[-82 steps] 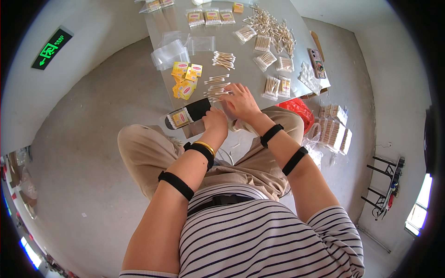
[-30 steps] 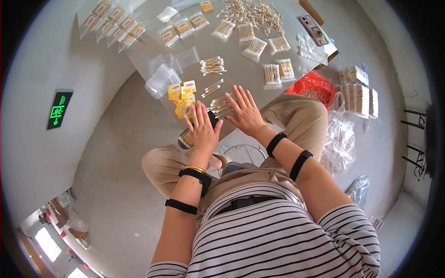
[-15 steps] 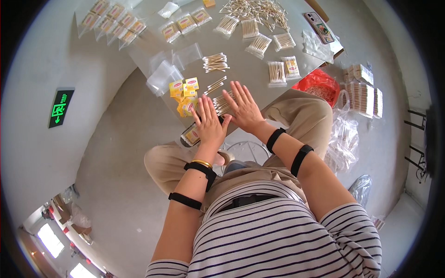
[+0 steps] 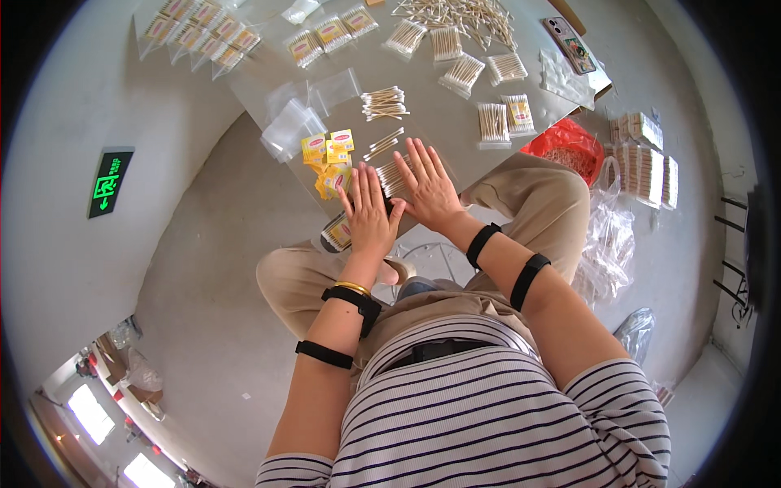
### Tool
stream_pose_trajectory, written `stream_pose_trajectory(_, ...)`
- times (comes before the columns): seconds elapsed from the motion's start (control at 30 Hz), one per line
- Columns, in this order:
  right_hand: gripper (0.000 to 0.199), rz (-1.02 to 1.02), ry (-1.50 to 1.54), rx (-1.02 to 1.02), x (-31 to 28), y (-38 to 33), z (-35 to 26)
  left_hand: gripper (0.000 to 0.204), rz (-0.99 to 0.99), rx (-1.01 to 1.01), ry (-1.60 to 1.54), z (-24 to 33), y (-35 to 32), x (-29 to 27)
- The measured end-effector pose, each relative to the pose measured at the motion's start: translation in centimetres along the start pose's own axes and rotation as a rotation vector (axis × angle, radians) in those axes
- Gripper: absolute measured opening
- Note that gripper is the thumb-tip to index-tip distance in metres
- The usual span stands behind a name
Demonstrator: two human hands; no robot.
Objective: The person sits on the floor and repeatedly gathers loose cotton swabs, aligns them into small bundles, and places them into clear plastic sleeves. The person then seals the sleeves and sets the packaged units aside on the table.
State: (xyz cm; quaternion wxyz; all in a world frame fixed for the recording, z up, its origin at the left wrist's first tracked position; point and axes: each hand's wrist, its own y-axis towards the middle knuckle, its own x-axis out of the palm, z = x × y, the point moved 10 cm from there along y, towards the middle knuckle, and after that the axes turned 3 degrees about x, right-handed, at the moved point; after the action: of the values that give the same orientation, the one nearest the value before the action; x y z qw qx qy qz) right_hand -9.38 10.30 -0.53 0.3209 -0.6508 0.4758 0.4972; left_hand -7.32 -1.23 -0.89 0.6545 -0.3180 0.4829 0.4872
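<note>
My left hand (image 4: 373, 213) and my right hand (image 4: 434, 189) are held side by side, palms down, fingers stretched out. Partly hidden between and beneath them is a row of cotton swabs (image 4: 391, 176) at the near edge of the table (image 4: 443, 122). A few loose swabs (image 4: 383, 145) lie just beyond my fingertips, with a small heap of swabs (image 4: 385, 104) farther off. Left of my left hand are yellow cards (image 4: 340, 145). A pack of swabs (image 4: 338, 234) with a yellow label sits by my left wrist, in a dark holder at the table edge.
Clear plastic bags (image 4: 293, 130) lie at the table's left. Bagged swab packs (image 4: 492, 124) and a large loose swab pile (image 4: 464, 20) occupy the far side, near a phone (image 4: 569, 45). On the right, a red bag (image 4: 565, 146) and stacked packs (image 4: 643, 163) stand below the tabletop.
The view has shifted slightly, so the table and its contents appear a little farther right and up. My hands keep almost the same flat pose over the swabs.
</note>
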Motion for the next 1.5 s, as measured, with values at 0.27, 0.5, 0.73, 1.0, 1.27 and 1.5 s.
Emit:
stream_pose_trajectory(0.27,0.092,-0.016,-0.023,0.011,0.1,-0.1,0.2,0.076,-0.009,0.092,0.057,1.0,-0.4,-1.1)
stream_pose_trajectory(0.5,0.092,-0.014,-0.034,0.011,0.1,0.0,0.2,0.022,0.145,0.043,-0.108,0.5,2.9,-4.0)
stream_pose_trajectory(0.73,0.093,-0.029,-0.033,0.021,0.0,0.0,0.2,0.015,0.079,0.009,0.009,0.2,4.4,-4.1)
stream_pose_trajectory(1.0,0.094,-0.043,-0.047,0.027,-0.3,0.0,0.1,0.012,0.045,0.036,0.089,0.3,5.1,-4.6)
stream_pose_trajectory(1.27,0.095,-0.027,-0.039,0.029,-0.3,0.0,0.2,0.013,0.092,-0.003,0.036,-0.4,5.0,-4.8)
stream_pose_trajectory(1.5,0.095,-0.050,-0.040,0.033,-0.3,0.1,0.2,0.013,0.081,-0.056,0.007,-1.1,4.9,-4.4)
